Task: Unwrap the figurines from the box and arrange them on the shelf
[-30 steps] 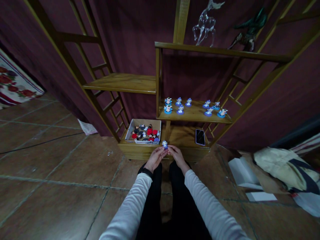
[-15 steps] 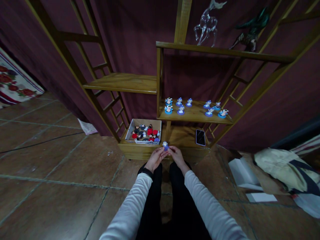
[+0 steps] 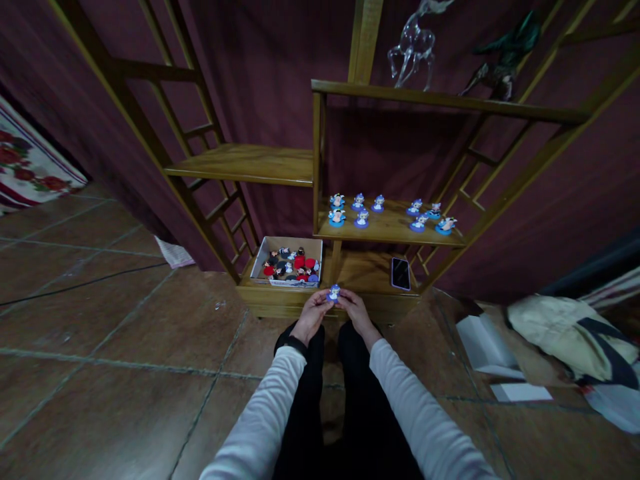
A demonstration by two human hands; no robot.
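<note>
A small purple-and-white figurine [image 3: 334,293] on a purple base is held upright between my two hands, just in front of the low shelf. My left hand [image 3: 313,312] grips it from the left, fingers closed. From the right, the fingertips of my right hand [image 3: 355,309] pinch its base. Beyond my left hand, an open cardboard box [image 3: 295,283] holds several figurines in red, black, white and purple. Above, on the middle shelf [image 3: 385,232], several blue and purple figurines stand in two groups, left and right.
A phone [image 3: 401,274] lies on the low shelf to the right. Higher up stand a clear glass deer [image 3: 414,50] and a dark statue [image 3: 503,63]. White packaging [image 3: 487,347] and a beige cloth bag [image 3: 560,337] lie on the floor at right. A cable [image 3: 85,283] crosses the floor at left.
The figurine has turned more upright in my fingers and moved slightly to the right. Both hands keep hold of it in nearly the same place.
</note>
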